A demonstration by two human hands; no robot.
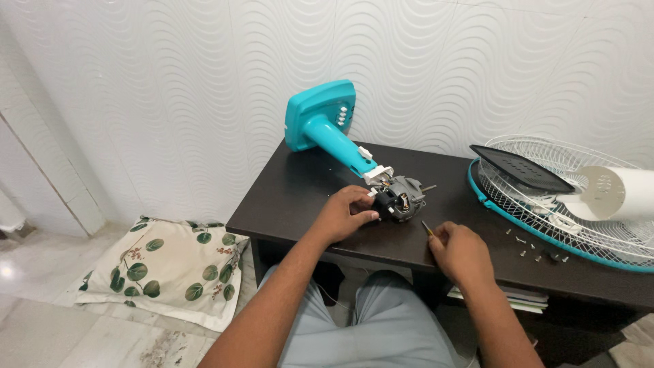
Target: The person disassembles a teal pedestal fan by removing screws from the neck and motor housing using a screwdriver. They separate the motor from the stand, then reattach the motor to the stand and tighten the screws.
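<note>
Teal fan stand (pixel 325 129) lies on dark bench (pixel 293 197), exposed motor (pixel 400 197) at its near end, mid-bench. Left hand (pixel 344 215) braces motor, fingers resting on housing, not closed round it. Right hand (pixel 458 249) pinched shut on thin screwdriver (pixel 426 228), tip pointing toward motor, not yet touching. Advice: hold motor firm, seat tip square before turning. Loose screws (pixel 538 253) lie just beside white grille (pixel 579 204), right of right hand.
</note>
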